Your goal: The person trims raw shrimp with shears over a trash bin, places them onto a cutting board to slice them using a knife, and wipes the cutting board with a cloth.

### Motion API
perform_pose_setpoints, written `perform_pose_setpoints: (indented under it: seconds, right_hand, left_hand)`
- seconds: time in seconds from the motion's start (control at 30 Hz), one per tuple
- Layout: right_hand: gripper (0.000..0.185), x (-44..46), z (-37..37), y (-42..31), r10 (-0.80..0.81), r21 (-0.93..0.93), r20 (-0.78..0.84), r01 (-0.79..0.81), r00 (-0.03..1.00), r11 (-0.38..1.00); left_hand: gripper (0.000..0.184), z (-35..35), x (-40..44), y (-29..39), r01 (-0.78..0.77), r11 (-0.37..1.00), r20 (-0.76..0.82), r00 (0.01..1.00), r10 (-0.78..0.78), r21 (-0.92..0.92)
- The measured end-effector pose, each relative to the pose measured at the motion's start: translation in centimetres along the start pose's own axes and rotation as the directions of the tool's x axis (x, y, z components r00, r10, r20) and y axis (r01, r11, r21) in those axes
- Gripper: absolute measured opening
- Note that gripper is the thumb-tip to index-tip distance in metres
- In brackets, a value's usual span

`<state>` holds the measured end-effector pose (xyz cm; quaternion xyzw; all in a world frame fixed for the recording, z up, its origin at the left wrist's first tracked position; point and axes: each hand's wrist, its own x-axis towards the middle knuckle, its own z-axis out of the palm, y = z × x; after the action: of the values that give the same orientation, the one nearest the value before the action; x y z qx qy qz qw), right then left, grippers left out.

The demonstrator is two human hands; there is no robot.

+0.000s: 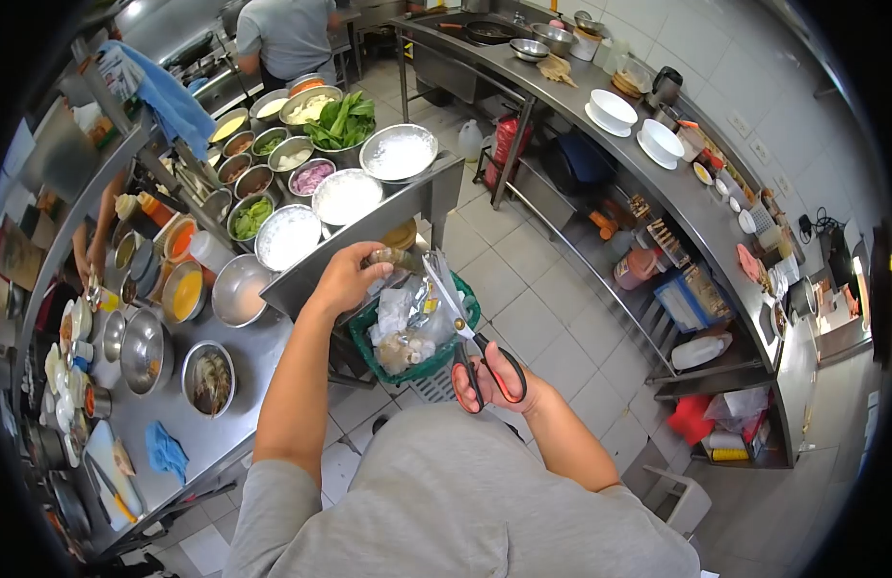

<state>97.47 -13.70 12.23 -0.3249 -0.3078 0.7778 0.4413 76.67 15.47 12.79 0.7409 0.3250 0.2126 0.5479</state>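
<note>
My left hand (352, 277) pinches a greyish-brown shrimp (396, 257) over a green bin (470, 310). In my right hand (504, 382) are scissors (459, 328) with black and orange handles, fingers through the loops. Their blades point up and away from me, slightly apart, with the tips close to the shrimp's end; whether they touch it I cannot tell. Plastic bags and scraps (407, 332) fill the bin below. On the steel counter to my left stands a metal bowl (208, 379) with more shrimp in it.
Bowls of white powder (348, 197), leafy greens (340, 120) and chopped ingredients crowd the left counter (273, 361). A blue cloth (167, 451) and a cutting board (109, 462) with a knife lie nearer. White bowls (661, 142) stand on the right counter. Another person (287, 39) stands at the back.
</note>
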Motion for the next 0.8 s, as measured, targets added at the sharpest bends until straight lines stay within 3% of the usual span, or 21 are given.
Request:
perform_pose_setpoints:
  seconds: [0.07, 0.13, 0.33, 0.57, 0.63, 0.8]
  right_hand:
    - [0.094, 0.6, 0.9, -0.4, -0.005, 0.04, 0.081, 0.002, 0.997, 0.999]
    - [0.094, 1.0, 1.7, -0.7, -0.012, 0.079, 0.098, 0.004, 0.995, 0.997]
    - [0.096, 1.1, 1.8, -1.1, 0.013, 0.144, 0.151, -0.035, 0.988, 0.989]
    - [0.094, 1.0, 1.7, -0.6, 0.037, 0.178, 0.206, -0.074, 0.978, 0.981]
    - [0.093, 0.9, 1.7, -0.3, 0.03, 0.174, 0.207, -0.067, 0.978, 0.982]
    - [0.09, 0.5, 1.5, -0.1, 0.012, 0.154, 0.213, -0.046, 0.977, 0.987]
  left_hand:
    - [0.036, -0.4, -0.6, 0.3, -0.04, 0.999, -0.015, 0.999, 0.04, 0.002]
    - [0.035, -0.3, -1.5, 1.2, -0.084, 0.978, -0.048, 0.996, 0.076, -0.192]
    - [0.034, -0.9, -2.9, 1.6, -0.15, 0.959, -0.056, 0.988, 0.14, -0.242]
    - [0.032, -1.0, -3.4, 1.9, -0.147, 0.972, -0.074, 0.988, 0.135, -0.182]
    - [0.035, -1.0, -3.3, 2.0, -0.161, 0.983, -0.028, 0.987, 0.159, -0.091]
    - [0.034, -0.8, -3.6, 3.4, -0.143, 0.981, 0.034, 0.988, 0.148, -0.129]
